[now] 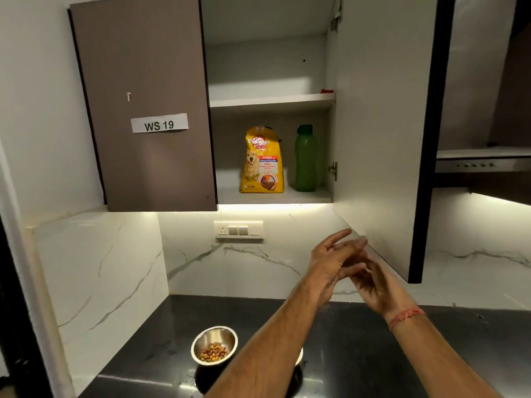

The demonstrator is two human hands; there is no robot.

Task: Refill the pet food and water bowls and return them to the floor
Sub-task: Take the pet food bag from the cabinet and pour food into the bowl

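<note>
Both hands, left [327, 259] and right [373, 285], brush together, fingers straight, each grip empty. Filled food bowl [214, 347] sits on worktop [373, 340]; a forearm hides the second bowl [299, 356], which a careless lowering arm might knock.

Both hands [353, 268] meet, seemingly rubbing, above the kibble bowl [214, 347] on the counter [373, 354].

Kibble-filled steel bowl [214, 347] on dark counter [373, 354]
</note>
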